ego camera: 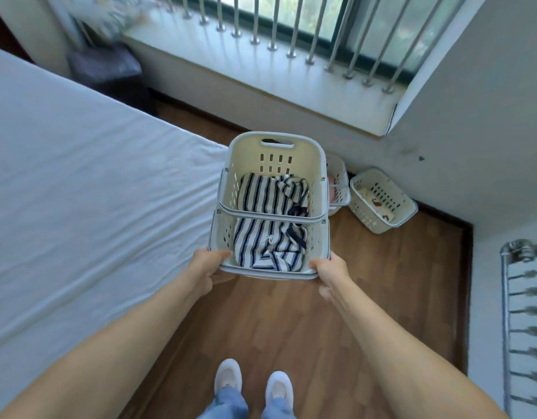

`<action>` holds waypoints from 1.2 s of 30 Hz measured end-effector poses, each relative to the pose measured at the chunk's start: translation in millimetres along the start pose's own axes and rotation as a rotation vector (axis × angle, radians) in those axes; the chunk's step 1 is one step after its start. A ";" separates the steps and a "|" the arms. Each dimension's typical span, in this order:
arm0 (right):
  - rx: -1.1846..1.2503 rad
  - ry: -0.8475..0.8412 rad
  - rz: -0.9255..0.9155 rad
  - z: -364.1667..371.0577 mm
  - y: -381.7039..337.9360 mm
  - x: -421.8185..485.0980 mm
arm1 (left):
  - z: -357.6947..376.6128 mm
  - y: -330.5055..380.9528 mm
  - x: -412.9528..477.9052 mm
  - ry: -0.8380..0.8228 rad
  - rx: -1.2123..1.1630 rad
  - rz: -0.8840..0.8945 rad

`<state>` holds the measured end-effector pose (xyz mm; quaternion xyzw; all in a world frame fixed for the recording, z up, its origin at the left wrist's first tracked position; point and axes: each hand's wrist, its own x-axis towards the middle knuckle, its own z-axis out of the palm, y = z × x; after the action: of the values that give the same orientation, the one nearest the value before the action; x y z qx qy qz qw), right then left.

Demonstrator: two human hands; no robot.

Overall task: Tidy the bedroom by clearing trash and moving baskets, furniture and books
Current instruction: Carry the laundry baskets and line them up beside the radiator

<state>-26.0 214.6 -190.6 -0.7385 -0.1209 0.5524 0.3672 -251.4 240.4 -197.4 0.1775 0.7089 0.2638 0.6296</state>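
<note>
Basket [273, 164] of striped clothing [268, 228] is held just beside the bed [80, 182]; our left hand [208, 269] and right hand [329, 269] each curl fingers round its near rim. We judge it not yet set down; two other baskets [382, 204] stand farther from the bed.

On my feed, a brown wood-plank floor [382, 297] runs between a wide bed with a wrinkled white sheet [80, 207] on the left and a plain white wall [488, 116] on the right, which is edged by a dark skirting board [469, 297]. Ahead, a dark-framed window [321, 13] sits behind upright silver metal bars [294, 25] set into a deep white sill [231, 65] washed with daylight. I can make out a blurred dark square bedside cabinet [107, 71] near the bed's far corner. A chrome ladder-style rail [524, 313] stands at far right.
</note>
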 end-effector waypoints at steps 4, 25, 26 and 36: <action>0.002 -0.058 -0.026 -2.4 -18.1 -30.6 | -7.1 10.9 -29.3 -0.027 -0.094 -0.038; -0.352 -0.593 -0.079 38.3 -17.2 -110.3 | -85.0 -83.1 -151.6 0.354 -0.592 0.026; -0.380 -0.627 -0.074 43.6 -13.0 -117.5 | -91.6 -93.3 -159.6 0.382 -0.627 0.031; -0.632 -0.882 -0.041 91.2 42.9 -187.2 | -140.9 -178.4 -242.2 0.602 -0.865 0.023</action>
<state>-185.7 112.4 -94.5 -0.5084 -0.4382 0.7394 0.0524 -341.1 -64.6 -100.9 -0.1745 0.6826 0.5786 0.4109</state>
